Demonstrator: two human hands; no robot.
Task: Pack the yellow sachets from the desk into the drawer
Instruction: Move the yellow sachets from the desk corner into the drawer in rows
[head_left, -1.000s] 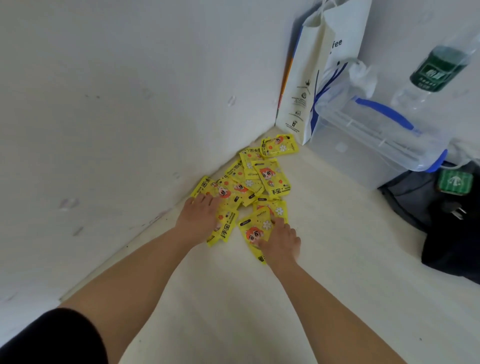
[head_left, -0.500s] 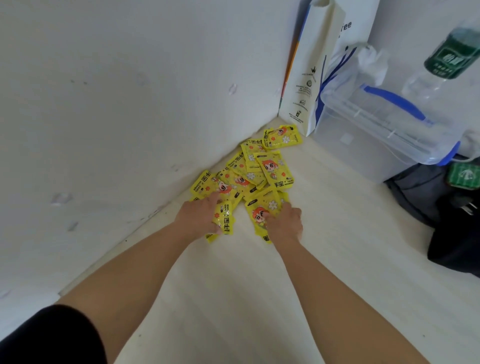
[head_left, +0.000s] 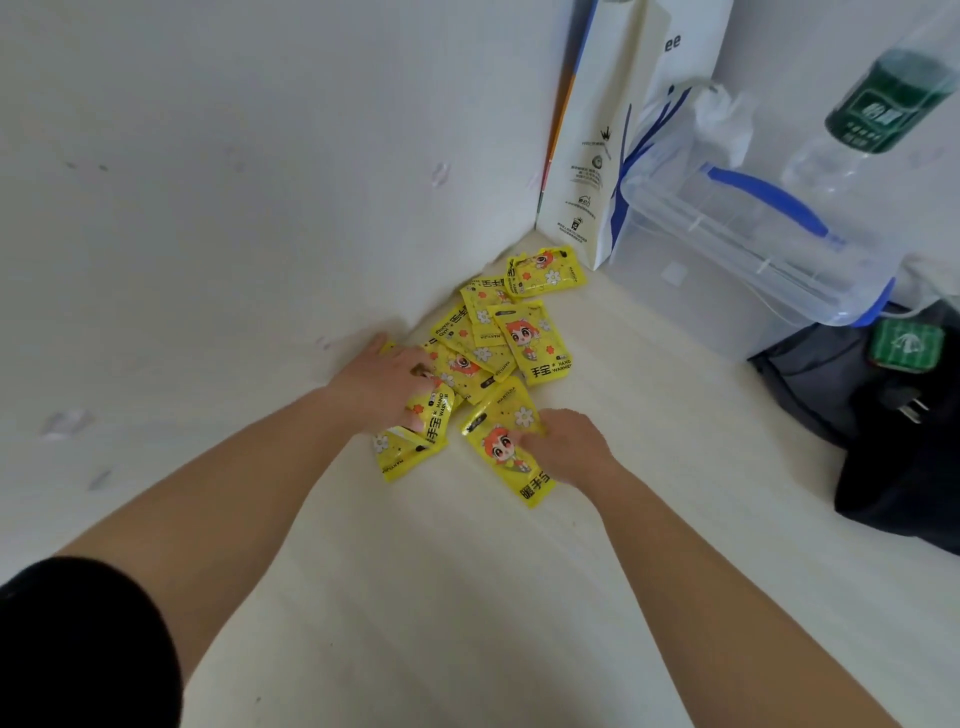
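My L hand (head_left: 395, 387) curls round a hand-warmer sachet (head_left: 434, 423); R hand (head_left: 569, 441) pinches a second sachet (head_left: 501, 441), long axis near-far. Pile (head_left: 524, 338) lies just beyond, nearer L.

**Views:** one.

**Mount:** wide-angle camera worn on the person's head.

**Facing:** forward and steeply down onto the pale wood-grain tabletop (head_left: 467, 597). It aims at the far left corner, where the tabletop meets the white painted wall (head_left: 234, 182).

**Range:** close. The bare left forearm (head_left: 234, 493) and bare right forearm (head_left: 701, 571) enter from the lower frame edge. They converge at mid-frame on the heap of yellow printed sachets (head_left: 519, 338) along the tabletop's left edge.

**Coverage:** the far edge fills the upper right, with a tall white paper bag (head_left: 597, 156) and a clear plastic box with blue handle (head_left: 727, 249).

**Lens:** uprights near the frame borders lean.
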